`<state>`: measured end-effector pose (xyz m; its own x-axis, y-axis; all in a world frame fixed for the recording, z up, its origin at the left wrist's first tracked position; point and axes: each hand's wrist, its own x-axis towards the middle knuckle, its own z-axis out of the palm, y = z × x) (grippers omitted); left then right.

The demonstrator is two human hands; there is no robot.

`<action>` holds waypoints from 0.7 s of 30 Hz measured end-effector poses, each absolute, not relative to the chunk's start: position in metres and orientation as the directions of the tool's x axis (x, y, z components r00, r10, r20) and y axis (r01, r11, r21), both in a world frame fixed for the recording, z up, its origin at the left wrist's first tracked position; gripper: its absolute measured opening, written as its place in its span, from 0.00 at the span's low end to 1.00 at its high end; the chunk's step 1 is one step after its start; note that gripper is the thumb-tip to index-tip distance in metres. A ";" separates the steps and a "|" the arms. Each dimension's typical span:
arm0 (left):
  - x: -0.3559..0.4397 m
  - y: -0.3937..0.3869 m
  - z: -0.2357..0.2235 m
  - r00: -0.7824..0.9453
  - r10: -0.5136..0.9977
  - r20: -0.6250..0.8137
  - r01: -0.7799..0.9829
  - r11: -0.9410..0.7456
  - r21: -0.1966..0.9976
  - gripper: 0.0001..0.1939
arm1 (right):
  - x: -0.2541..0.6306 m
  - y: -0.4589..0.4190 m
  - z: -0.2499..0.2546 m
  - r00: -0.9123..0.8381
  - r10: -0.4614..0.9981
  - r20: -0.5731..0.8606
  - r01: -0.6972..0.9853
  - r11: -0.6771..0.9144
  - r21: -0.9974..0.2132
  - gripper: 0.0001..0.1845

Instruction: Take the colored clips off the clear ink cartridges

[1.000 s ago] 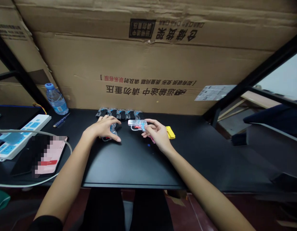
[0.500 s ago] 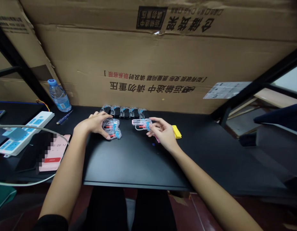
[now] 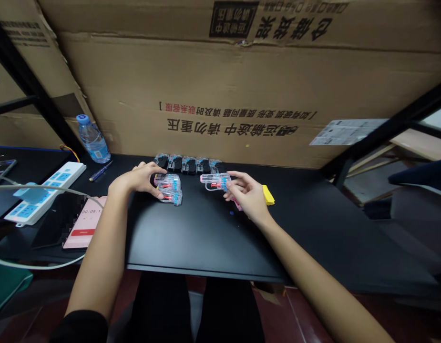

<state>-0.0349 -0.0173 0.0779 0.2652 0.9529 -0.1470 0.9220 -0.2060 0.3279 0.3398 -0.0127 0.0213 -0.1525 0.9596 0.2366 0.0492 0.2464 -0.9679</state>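
A clear plastic toy gun (image 3: 216, 180) with a pink muzzle, red trigger and blue parts is pinched at its grip end by my right hand (image 3: 246, 193), its muzzle pointing left. My left hand (image 3: 139, 180) curves around the muzzle ends of two similar clear toy guns (image 3: 168, 188), one in front of the other on the black table. Its thumb and fingers are apart at either side of them. Something pink (image 3: 237, 205), mostly hidden, shows under my right hand. Yellow pieces (image 3: 268, 195) lie just beyond that hand.
Several clear-and-black toy guns (image 3: 189, 165) stand in a row against the cardboard (image 3: 220, 85). On the left are a water bottle (image 3: 94, 139), a blue screwdriver-like tool (image 3: 100, 172), a white power strip (image 3: 46, 193), a phone (image 3: 85, 224) and a looping white cable (image 3: 45, 267).
My left hand has drawn slightly left, uncovering more of the two toy guns' muzzle ends. My right hand keeps its toy gun nearly still. The camera view has shifted a little.
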 end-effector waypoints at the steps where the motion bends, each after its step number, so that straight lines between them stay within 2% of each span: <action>1: -0.033 -0.018 0.080 0.269 0.953 -0.136 0.916 -0.210 0.342 0.51 | 0.340 -0.013 0.022 -0.156 0.958 0.240 0.054 0.251 -0.966 0.32; 7: -0.016 -0.023 0.086 0.309 0.949 -0.063 0.873 -0.257 0.415 0.46 | 0.338 -0.017 0.024 -0.179 0.939 0.294 0.133 0.319 -0.938 0.29; 14: 0.010 -0.019 0.068 0.445 0.891 -0.089 0.837 -0.378 0.396 0.52 | 0.330 -0.028 0.021 -0.316 0.900 0.299 0.200 0.371 -0.907 0.23; 18: 0.014 -0.017 0.062 0.476 0.874 -0.098 0.814 -0.396 0.425 0.51 | 0.320 -0.032 0.024 -0.360 0.906 0.224 0.129 0.286 -0.950 0.23; 21: 0.004 -0.014 0.062 0.471 0.878 -0.083 0.777 -0.368 0.510 0.47 | 0.310 -0.033 0.027 -0.401 0.906 0.135 0.088 0.185 -0.979 0.23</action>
<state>0.0045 -0.0145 0.0622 0.4709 0.8783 -0.0834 0.7773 -0.3683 0.5101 0.3103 -0.0328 0.0274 -0.4007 0.9062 0.1354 0.0876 0.1850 -0.9788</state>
